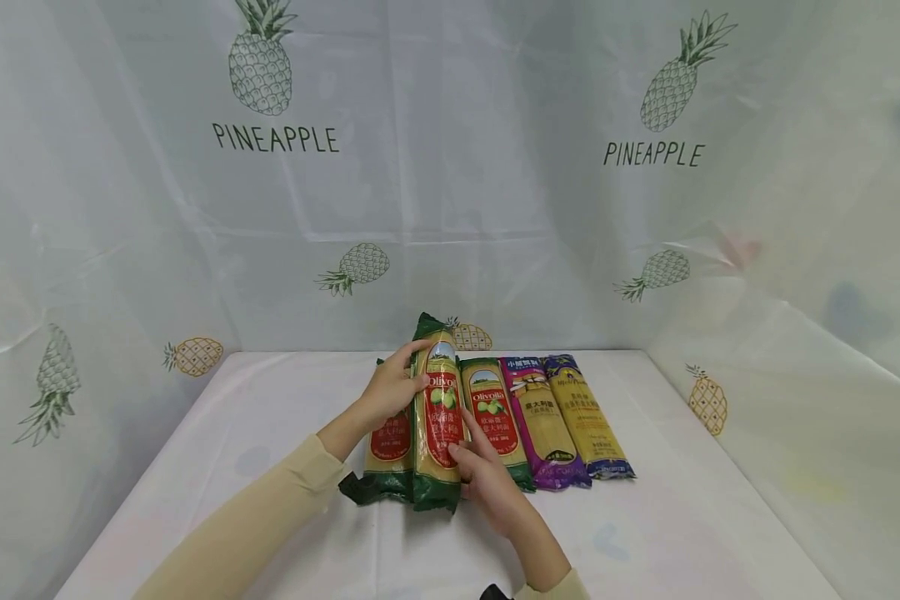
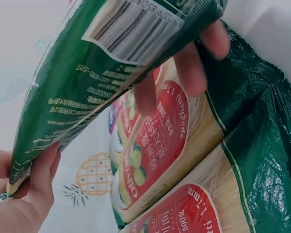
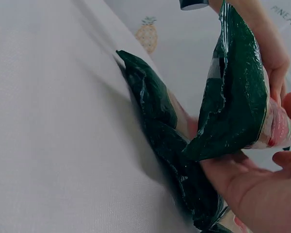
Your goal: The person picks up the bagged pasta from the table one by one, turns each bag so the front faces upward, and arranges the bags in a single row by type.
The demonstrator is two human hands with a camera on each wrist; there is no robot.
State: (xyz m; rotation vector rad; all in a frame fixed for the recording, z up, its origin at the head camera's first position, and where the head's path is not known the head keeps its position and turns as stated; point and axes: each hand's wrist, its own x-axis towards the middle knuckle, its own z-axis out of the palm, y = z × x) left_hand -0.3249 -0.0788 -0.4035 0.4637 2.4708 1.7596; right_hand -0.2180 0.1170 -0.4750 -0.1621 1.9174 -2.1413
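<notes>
**Hands lift one green spaghetti pack off the row**

Left hand (image 1: 392,392) curls round the upper half of the long green-and-clear plastic pack of spaghetti with a red oval label (image 1: 438,417); right hand (image 1: 487,483) grips its lower edge, thumb on the label. The pack is tilted up off the white cloth-covered surface (image 1: 682,517), above a second green pack (image 1: 390,454) and just left of a third green pack (image 1: 495,417), a purple pack (image 1: 543,425) and a yellow-and-blue pack (image 1: 588,421). It looks light but long, its film slick and crinkly, the dry strands brittle if bent; supporting both ends seems wiser than a single middle pinch.
</notes>
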